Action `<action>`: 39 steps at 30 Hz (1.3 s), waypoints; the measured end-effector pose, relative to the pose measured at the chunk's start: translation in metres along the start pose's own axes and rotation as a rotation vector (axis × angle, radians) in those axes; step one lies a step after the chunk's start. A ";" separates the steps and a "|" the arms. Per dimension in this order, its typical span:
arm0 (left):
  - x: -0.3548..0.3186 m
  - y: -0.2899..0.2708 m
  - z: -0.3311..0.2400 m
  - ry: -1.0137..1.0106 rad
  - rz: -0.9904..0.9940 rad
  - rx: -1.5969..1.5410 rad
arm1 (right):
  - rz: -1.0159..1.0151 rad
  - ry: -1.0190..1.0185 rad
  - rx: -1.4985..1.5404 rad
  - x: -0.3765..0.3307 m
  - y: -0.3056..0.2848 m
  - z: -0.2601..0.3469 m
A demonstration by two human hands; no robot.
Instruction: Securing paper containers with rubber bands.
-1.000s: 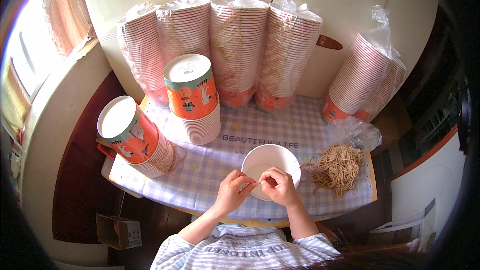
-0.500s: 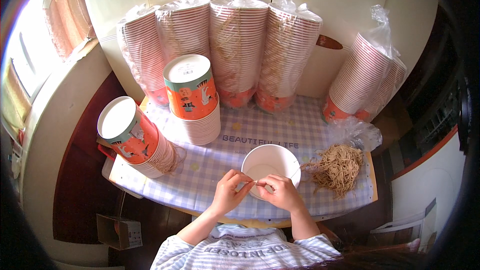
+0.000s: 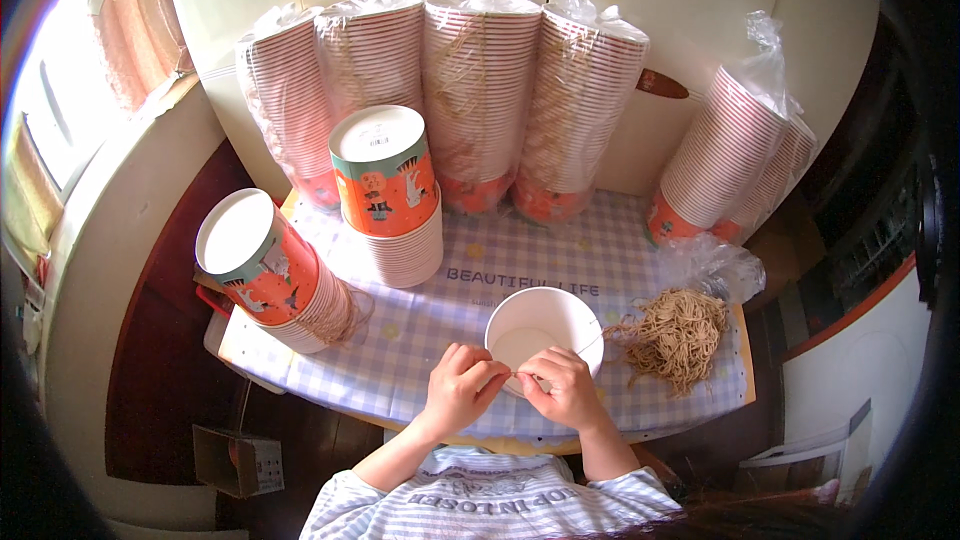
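Observation:
A white paper bucket (image 3: 545, 315) stands open end up near the table's front edge. At its near rim my left hand (image 3: 462, 385) and my right hand (image 3: 562, 385) meet with fingertips pinched together. Between them is a thin, short bit of what looks like cord, mostly covered by the fingers. A pale strand (image 3: 597, 332) lies over the bucket's right rim. Just right of the bucket is a loose heap of tan cords (image 3: 680, 335).
Two stacks of upside-down orange-and-green buckets, a middle one (image 3: 385, 180) and a left one (image 3: 265, 260) with cords beside it, stand on the checked tablecloth (image 3: 420, 340). Several plastic-wrapped bucket stacks (image 3: 480, 90) line the back; more wrapped stacks (image 3: 720, 150) lean at right, near crumpled clear plastic (image 3: 735, 270).
My fingers have shifted slightly, and the fingertips are closer together over the small bit between them. The buckets and the cord heap stay in place.

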State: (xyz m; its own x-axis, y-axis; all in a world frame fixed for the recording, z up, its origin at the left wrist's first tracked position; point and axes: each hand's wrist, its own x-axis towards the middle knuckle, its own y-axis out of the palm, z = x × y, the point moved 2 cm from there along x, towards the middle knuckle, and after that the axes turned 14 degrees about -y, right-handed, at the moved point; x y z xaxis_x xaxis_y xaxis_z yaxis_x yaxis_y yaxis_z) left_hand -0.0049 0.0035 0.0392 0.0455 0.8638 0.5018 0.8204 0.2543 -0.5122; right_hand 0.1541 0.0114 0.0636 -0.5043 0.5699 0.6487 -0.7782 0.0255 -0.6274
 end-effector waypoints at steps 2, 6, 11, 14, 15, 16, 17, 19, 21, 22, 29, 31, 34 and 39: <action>-0.002 -0.002 -0.003 0.017 -0.024 0.053 | -0.010 -0.048 -0.044 0.001 -0.001 0.002; -0.008 -0.002 0.002 0.045 -0.089 0.151 | -0.049 -0.067 -0.058 -0.002 -0.004 0.007; -0.024 0.004 0.020 -0.011 -0.085 0.021 | -0.012 -0.038 -0.011 -0.018 0.002 0.019; -0.032 0.007 0.025 -0.041 -0.061 -0.078 | 0.073 -0.103 -0.104 -0.026 0.007 0.029; -0.034 0.008 0.026 -0.044 -0.053 -0.118 | 0.113 -0.093 -0.176 -0.029 0.009 0.032; -0.036 0.009 0.028 -0.044 -0.051 -0.119 | 0.113 -0.091 -0.178 -0.032 0.011 0.034; -0.038 0.010 0.031 -0.032 -0.053 -0.128 | 0.152 -0.092 -0.245 -0.034 0.014 0.035; -0.045 0.012 0.036 -0.021 -0.056 -0.135 | 0.224 -0.080 -0.339 -0.046 0.023 0.032; -0.053 0.014 0.042 -0.023 -0.009 -0.155 | 0.203 -0.093 -0.349 -0.051 0.024 0.027; -0.056 0.015 0.042 -0.024 -0.006 -0.157 | 0.182 -0.100 -0.363 -0.053 0.024 0.026; -0.068 0.030 0.043 0.031 -0.017 -0.062 | 0.191 -0.060 -0.449 -0.062 0.029 -0.001; -0.069 0.034 0.045 0.005 -0.029 -0.029 | 0.175 -0.029 -0.410 -0.062 0.032 0.004; -0.069 0.039 0.054 -0.078 -0.073 -0.081 | 0.148 -0.056 -0.409 -0.061 0.040 0.007; -0.072 0.037 0.060 -0.467 0.076 -0.320 | 0.095 -0.042 -0.404 -0.066 0.048 0.002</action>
State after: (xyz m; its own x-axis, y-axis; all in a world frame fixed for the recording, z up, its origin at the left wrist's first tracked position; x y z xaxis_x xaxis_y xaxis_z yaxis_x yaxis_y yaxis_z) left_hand -0.0119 -0.0233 -0.0578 -0.0857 0.9936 0.0731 0.9597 0.1020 -0.2617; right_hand 0.1490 -0.0270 -0.0083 -0.5882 0.5518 0.5912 -0.5223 0.2990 -0.7986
